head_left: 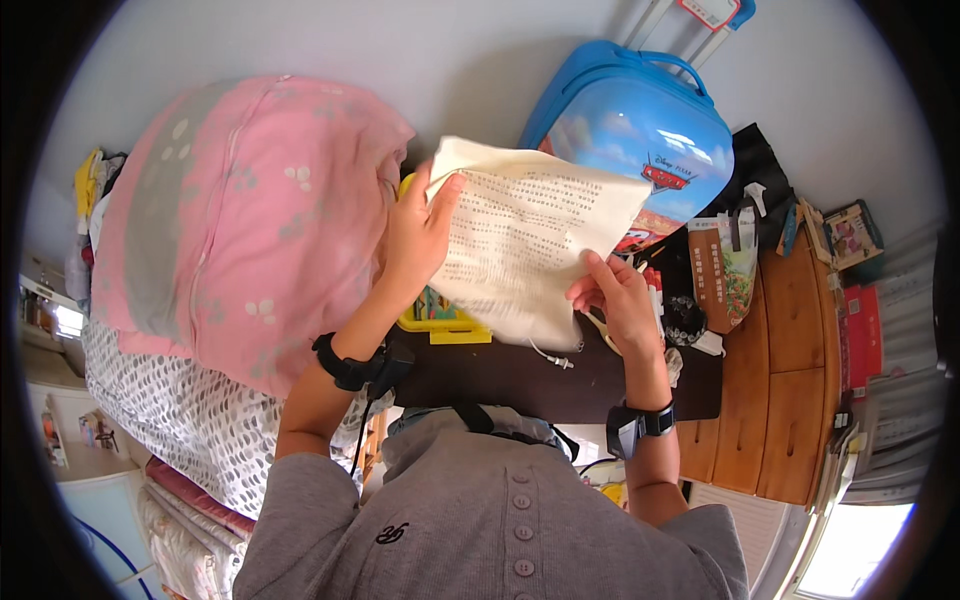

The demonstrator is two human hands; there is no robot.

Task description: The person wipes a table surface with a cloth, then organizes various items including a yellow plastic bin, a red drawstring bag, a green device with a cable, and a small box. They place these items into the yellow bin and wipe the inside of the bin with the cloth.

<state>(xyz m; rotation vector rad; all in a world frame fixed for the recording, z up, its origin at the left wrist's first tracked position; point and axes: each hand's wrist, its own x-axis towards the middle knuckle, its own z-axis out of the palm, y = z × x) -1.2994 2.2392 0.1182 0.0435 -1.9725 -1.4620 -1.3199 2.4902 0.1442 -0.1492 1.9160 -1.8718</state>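
A cream sheet of paper (535, 235) with rows of dark print is held up in front of me, tilted, its lower edge blurred. My left hand (422, 235) grips its left edge, with the thumb on the printed face and the other fingers mostly behind. At the lower right edge, my right hand (617, 300) has the paper between thumb and fingers. Below the sheet, a white cable with a plug (560, 360) lies on the dark tabletop (480, 380). A yellow container (440, 328) with colourful contents is partly hidden behind the paper.
A blue children's suitcase (640, 120) stands behind the table. Pink bedding (260, 220) is heaped on the left, over a patterned cover (180, 410). To the right are a brown printed bag (722, 270), a black round item (685, 320) and a wooden cabinet (790, 390).
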